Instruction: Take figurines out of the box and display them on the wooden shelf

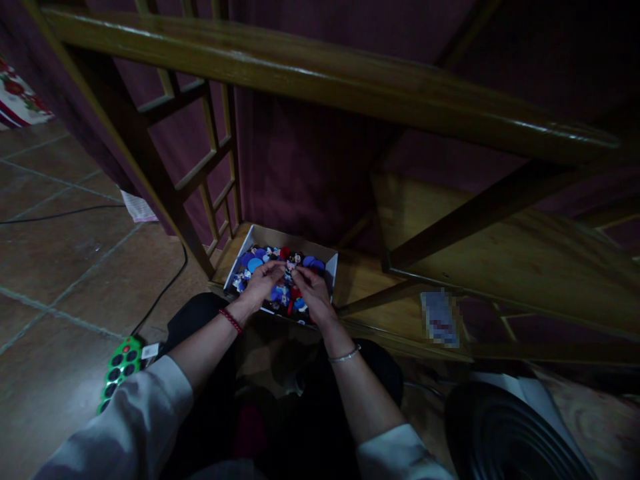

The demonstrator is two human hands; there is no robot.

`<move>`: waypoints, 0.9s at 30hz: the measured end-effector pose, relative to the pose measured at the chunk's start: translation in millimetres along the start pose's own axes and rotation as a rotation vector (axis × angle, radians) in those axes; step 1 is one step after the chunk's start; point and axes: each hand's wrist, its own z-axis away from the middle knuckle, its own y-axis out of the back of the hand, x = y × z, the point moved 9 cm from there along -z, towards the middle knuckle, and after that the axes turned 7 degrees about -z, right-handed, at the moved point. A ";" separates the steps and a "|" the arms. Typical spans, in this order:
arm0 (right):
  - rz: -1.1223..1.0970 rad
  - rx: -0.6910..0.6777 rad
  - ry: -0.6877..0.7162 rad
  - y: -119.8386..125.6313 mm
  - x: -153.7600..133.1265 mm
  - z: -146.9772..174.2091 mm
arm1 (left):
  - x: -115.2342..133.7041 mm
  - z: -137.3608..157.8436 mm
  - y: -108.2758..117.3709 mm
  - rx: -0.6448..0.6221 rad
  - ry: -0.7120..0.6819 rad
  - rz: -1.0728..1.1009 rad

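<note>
Single head view, dim light. The person's left hand (266, 280), a red beaded bracelet (231, 321) at its wrist, and right hand (313, 288), with a silvery bangle (345, 355), meet over an open box (327, 257). Fingers on both hands are bent and the gap between the two sets of fingertips is narrow. A small dark-and-pale figure (291, 268) shows in that gap; whether it is pinched or lies on the pile beneath cannot be told.

The box contains many small coloured pieces (blue, red, black and white, mostly too small to identify), among them a light-blue disc (255, 265) just beside the left hand. The box rests on a low wooden shelf (367, 283), in front of a purple curtain (305, 173). Farther right on the shelf: a pixelated bluish item (440, 319). On the tiled floor (65, 267), lower left: a green power strip (119, 367).
</note>
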 end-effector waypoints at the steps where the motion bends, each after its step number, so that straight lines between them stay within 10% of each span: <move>1: 0.004 0.000 -0.003 0.4 0.1 0.4 | -0.2 -0.1 -0.2 -0.003 0.001 -0.003; 27: 0.004 -0.019 0.070 -0.4 -3.8 -1.8 | -3.3 -3.5 1.8 0.025 -0.025 -0.049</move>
